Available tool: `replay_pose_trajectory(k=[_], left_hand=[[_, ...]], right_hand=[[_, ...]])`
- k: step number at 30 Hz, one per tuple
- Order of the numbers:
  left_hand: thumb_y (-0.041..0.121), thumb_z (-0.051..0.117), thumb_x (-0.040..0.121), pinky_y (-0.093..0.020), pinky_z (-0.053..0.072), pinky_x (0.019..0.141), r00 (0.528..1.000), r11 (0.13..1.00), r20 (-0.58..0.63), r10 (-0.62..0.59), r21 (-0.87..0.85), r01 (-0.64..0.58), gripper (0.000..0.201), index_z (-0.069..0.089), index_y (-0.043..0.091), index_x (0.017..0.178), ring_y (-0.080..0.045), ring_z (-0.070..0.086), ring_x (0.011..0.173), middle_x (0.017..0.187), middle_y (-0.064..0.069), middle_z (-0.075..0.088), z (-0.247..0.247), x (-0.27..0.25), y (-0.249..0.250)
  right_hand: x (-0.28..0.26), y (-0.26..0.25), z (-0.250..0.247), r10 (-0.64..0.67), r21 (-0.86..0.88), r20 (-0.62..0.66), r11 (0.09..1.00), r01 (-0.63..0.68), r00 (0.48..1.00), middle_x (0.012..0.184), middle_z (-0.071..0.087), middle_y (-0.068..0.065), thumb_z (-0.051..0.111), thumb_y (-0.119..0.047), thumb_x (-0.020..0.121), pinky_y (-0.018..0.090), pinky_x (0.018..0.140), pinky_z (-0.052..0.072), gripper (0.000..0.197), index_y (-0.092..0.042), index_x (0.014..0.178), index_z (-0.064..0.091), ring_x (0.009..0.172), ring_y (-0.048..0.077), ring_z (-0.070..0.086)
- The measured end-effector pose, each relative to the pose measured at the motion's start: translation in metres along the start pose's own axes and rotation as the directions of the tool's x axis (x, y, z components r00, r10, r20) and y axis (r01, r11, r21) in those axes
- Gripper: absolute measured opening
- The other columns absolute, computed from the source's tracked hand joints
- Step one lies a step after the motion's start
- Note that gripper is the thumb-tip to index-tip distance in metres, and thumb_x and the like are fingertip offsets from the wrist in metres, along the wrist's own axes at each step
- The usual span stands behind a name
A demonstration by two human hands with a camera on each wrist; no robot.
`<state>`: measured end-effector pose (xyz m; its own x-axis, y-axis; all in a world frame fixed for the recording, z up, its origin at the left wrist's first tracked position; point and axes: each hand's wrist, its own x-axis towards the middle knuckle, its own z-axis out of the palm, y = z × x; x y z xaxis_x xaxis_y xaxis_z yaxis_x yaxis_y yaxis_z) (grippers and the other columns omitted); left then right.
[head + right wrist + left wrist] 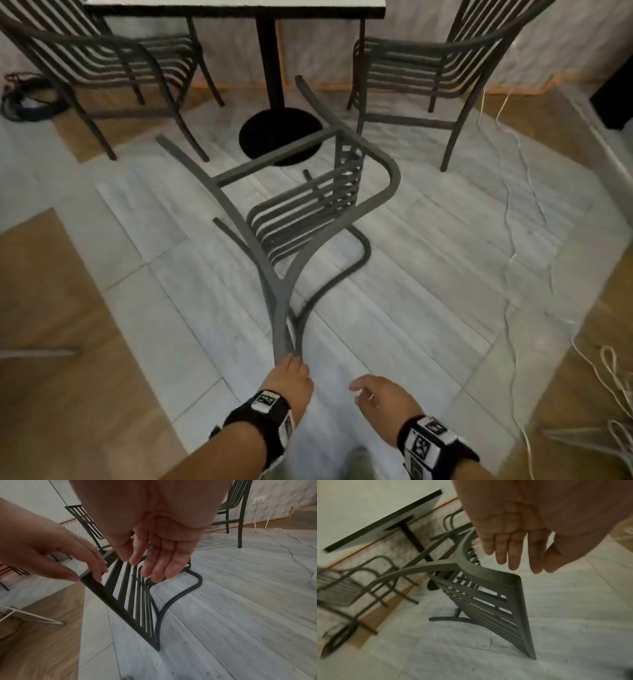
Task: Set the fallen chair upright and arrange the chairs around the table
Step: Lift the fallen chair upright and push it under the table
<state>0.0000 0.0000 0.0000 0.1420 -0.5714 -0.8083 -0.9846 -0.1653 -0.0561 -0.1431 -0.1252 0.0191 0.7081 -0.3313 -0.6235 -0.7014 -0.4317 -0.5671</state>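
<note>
The dark metal fallen chair lies on its side on the pale tiled floor, its legs pointing toward the table's black pedestal. My left hand is at the near top corner of its slatted backrest. The straight fingers touch the top rail and the thumb lies beside it. Seen from the left wrist, that hand is stretched out just above the chair's corner. My right hand hovers open to the right, its relaxed fingers above the slats, holding nothing.
The white table stands at the back with an upright chair to its left and another to its right. Black cables lie far left. White cords trail over the floor on the right. A white wire frame sits on the wood floor.
</note>
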Motion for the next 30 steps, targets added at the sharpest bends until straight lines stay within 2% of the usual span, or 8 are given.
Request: replay_pose_trajectory(k=[4,7,11,14,19,23,27,30], left_hand=[[0.026,0.033,0.103,-0.056,0.004,0.121,0.989,0.969,0.109,-0.103,0.235,0.075,0.054,0.021,0.0,0.149,-0.043,0.018,0.144,0.156,-0.022,0.022,0.017,0.04,0.021],[0.022,0.044,0.102,-0.061,0.014,0.116,0.972,0.929,0.164,-0.17,0.354,0.103,0.054,0.027,0.001,0.148,-0.045,0.028,0.139,0.151,-0.022,0.032,0.034,0.071,0.026],[0.021,0.05,0.1,-0.07,0.026,0.102,0.943,0.832,0.221,-0.25,0.546,0.093,0.057,0.026,0.008,0.149,-0.045,0.029,0.138,0.156,-0.016,0.026,0.053,0.099,0.026],[0.018,0.051,0.099,-0.066,0.026,0.109,0.934,0.847,0.283,-0.217,0.531,0.036,0.061,0.021,0.011,0.151,-0.043,0.03,0.139,0.155,-0.015,0.028,0.053,0.115,0.02],[0.033,0.04,0.102,-0.061,0.008,0.116,0.895,0.941,0.393,-0.212,0.329,0.078,0.062,0.013,0.011,0.153,-0.041,0.018,0.145,0.158,-0.018,0.022,0.004,0.097,0.006],[0.034,0.033,0.102,-0.066,0.013,0.115,0.906,0.935,0.35,-0.239,0.334,0.117,0.055,0.026,0.005,0.149,-0.041,0.027,0.142,0.154,-0.019,0.031,-0.043,0.063,-0.005],[0.027,0.037,0.102,-0.066,0.024,0.11,0.946,0.927,0.268,-0.181,0.369,0.072,0.044,0.04,0.009,0.142,-0.04,0.039,0.134,0.145,-0.018,0.045,-0.109,0.01,-0.039],[0.017,0.047,0.095,-0.046,0.05,0.095,0.996,0.94,0.082,-0.04,0.34,0.01,0.028,0.061,0.014,0.119,-0.03,0.062,0.099,0.094,-0.007,0.065,-0.144,-0.035,-0.084]], right_hand=[[0.011,0.022,0.027,0.023,0.062,0.035,0.998,-0.025,0.999,0.102,0.06,-0.006,0.05,-0.027,0.091,0.023,0.087,0.046,0.03,-0.054,0.081,0.042,0.091,0.01,0.058],[0.012,0.04,0.045,0.013,0.123,0.016,0.992,-0.015,1.0,0.107,0.061,-0.008,0.049,-0.029,0.092,0.018,0.085,0.044,0.025,-0.053,0.087,0.044,0.093,0.006,0.058],[0.016,0.062,0.065,0.007,0.168,-0.002,0.986,-0.007,1.0,0.105,0.062,-0.01,0.05,-0.03,0.091,0.005,0.077,0.038,0.025,-0.054,0.085,0.046,0.092,0.001,0.057],[0.025,0.073,0.079,0.002,0.186,0.034,0.982,-0.008,0.999,0.102,0.061,-0.012,0.051,-0.03,0.091,0.002,0.077,0.037,0.03,-0.058,0.081,0.046,0.092,0.0,0.057],[0.046,0.069,0.093,-0.045,0.09,0.054,0.995,0.04,0.998,0.107,0.048,-0.02,0.05,-0.033,0.09,0.019,0.096,0.04,0.035,-0.064,0.089,0.033,0.108,0.004,0.051],[0.062,0.049,0.087,-0.083,0.069,-0.002,0.994,0.083,0.997,0.139,0.039,-0.007,0.053,-0.029,0.088,0.026,0.107,0.033,0.053,-0.042,0.132,0.027,0.125,0.012,0.041],[0.078,0.024,0.085,-0.097,0.045,-0.05,0.994,0.099,0.994,0.148,0.03,-0.006,0.059,-0.031,0.084,0.028,0.112,0.026,0.073,-0.03,0.144,0.017,0.133,0.015,0.032],[0.091,0.005,0.084,-0.107,0.064,-0.067,0.992,0.111,0.992,0.148,0.027,-0.006,0.06,-0.036,0.084,0.031,0.115,0.022,0.08,-0.032,0.146,0.01,0.135,0.017,0.029]])
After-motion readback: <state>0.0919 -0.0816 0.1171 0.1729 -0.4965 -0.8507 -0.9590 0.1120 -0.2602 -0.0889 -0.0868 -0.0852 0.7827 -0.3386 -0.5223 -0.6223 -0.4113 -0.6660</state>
